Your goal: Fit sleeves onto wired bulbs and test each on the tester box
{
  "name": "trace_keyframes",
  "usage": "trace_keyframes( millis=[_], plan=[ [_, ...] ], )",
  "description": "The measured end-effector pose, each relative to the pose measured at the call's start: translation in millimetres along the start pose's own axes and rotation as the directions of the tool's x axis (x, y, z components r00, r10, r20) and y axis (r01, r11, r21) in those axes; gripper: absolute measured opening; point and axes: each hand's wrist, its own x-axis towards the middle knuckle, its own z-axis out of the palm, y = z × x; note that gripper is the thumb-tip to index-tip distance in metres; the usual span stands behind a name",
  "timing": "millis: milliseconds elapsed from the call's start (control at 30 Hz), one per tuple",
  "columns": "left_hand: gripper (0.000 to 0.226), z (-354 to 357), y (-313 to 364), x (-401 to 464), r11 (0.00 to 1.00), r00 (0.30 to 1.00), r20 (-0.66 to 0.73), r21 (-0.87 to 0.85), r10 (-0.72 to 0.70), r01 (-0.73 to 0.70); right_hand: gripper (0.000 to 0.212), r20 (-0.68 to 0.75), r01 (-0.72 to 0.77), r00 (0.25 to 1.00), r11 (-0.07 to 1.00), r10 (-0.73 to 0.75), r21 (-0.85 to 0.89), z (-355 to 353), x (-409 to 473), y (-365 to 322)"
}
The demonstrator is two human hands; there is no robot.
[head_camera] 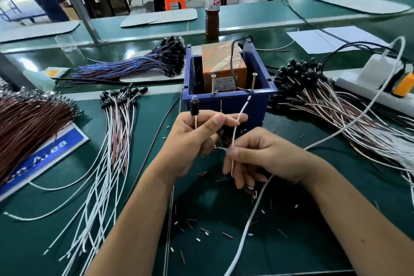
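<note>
Above the left hand (pixel 192 139), which pinched a sleeved bulb (pixel 193 105), the right hand (pixel 264 157) pinched its white lead (pixel 235 132); testing seemingly needed the bare end on the screw (pixel 253 82).

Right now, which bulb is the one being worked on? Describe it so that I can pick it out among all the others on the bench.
Start at the blue tester box in the middle of the green bench. Just in front of its left corner, the left hand holds one wired bulb upright. Unlike the bundled bulbs lying flat around it, this one stands alone in the air, clear tip up, black sleeve below.
</note>
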Motion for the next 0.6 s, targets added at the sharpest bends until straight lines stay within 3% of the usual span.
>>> trace_keyframes(
  millis=[167,267,400,500,600],
  plan=[
    [0.035,5,-5,0,0.997,0.998,0.022,0.060,-0.053,0.051,0.037,-0.005,-0.081,0.997,0.996,0.080,-0.049,8,6,4],
    [0.036,6,-5,0,0.995,0.995,0.011,0.004,-0.100,0.100,0.031,-0.018,-0.048,0.999,0.997,0.047,-0.063,3,2,3],
    [0.030,5,-4,1,0.981,0.984,-0.033,-0.093,-0.176,0.172,0.019,-0.263,0.081,0.963,0.995,-0.065,0.050,-9,-2,2],
    [0.030,2,-3,2,0.976,0.982,-0.016,-0.115,-0.190,0.187,0.033,-0.394,0.180,0.912,0.974,-0.114,0.136,-10,1,4],
    [0.033,-1,-4,2,0.974,0.978,0.027,-0.090,-0.207,0.208,0.028,-0.500,0.214,0.856,0.971,-0.135,0.104,-9,4,6]
  ],
)
